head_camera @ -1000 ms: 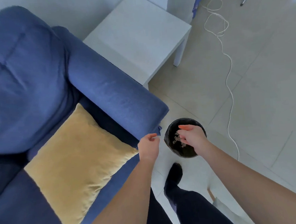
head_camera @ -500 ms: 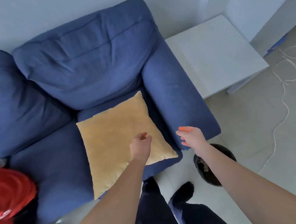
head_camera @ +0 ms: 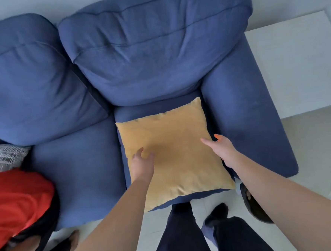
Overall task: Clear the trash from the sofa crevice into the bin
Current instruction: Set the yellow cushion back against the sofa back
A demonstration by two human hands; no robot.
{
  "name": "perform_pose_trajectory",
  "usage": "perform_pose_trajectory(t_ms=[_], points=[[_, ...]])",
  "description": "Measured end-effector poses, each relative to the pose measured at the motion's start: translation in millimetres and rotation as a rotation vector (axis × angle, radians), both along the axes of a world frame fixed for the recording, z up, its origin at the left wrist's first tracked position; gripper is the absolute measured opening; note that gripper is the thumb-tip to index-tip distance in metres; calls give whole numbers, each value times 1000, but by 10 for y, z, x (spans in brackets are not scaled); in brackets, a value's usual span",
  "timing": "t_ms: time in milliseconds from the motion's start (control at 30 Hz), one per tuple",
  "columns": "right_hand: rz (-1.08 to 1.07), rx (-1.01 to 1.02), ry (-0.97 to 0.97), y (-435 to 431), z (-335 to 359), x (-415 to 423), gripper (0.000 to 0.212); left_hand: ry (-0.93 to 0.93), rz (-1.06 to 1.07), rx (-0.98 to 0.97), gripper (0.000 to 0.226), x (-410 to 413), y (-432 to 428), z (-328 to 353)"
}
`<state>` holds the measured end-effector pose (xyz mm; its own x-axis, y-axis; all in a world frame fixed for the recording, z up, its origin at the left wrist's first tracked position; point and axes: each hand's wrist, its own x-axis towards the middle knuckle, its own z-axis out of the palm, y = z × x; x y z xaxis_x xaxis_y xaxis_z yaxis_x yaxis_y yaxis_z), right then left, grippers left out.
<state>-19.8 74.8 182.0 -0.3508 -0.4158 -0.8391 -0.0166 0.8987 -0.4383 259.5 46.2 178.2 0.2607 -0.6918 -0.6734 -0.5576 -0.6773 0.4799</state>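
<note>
Your hands reach over the sofa (head_camera: 237, 101): left hand (head_camera: 141, 163) loosely curled and empty above the yellow cushion (head_camera: 174, 150), right hand (head_camera: 223, 149) spread, empty, toward the armrest crevice (head_camera: 209, 120). No trash shows there. Crumbs would be light and loose; pinch them together. The bin (head_camera: 255, 211) waits behind your right forearm.

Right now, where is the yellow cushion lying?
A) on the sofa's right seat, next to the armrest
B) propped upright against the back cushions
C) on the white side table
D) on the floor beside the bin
A: the yellow cushion lies flat on the blue sofa seat beside the armrest, under both hands.
</note>
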Motion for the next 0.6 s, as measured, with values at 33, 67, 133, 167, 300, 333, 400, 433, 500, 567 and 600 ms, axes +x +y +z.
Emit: perform_pose_trajectory(t_ms=[33, 67, 133, 167, 300, 333, 400, 433, 500, 567, 600], points=[[3, 8, 1, -75, -36, 35, 102, -4, 10, 8, 64, 80, -37, -39], [5, 14, -1, -142, -73, 64, 107, -5, 24, 20, 68, 155, -71, -78], [8, 42, -8, -264, -168, 106, 116, 3, 57, 66, 77, 285, -127, -179], [10, 58, -13, -315, -217, 116, 121, 13, 78, 92, 79, 333, -148, -227], [37, 80, -11, -487, -441, 118, 131, 49, 189, 161, 91, 457, -210, -407], [47, 84, -11, -520, -504, 103, 132, 62, 243, 171, 96, 475, -218, -458], [67, 94, -27, -588, -618, 87, 135, 97, 355, 191, 105, 507, -237, -546], [75, 100, -37, -621, -671, 77, 134, 114, 398, 203, 108, 517, -247, -575], [88, 101, -60, -672, -769, 52, 131, 149, 457, 221, 111, 532, -264, -635], [95, 102, -87, -711, -875, 36, 135, 180, 488, 231, 115, 544, -289, -699], [98, 99, -97, -725, -915, 35, 136, 188, 498, 241, 116, 552, -301, -741]])
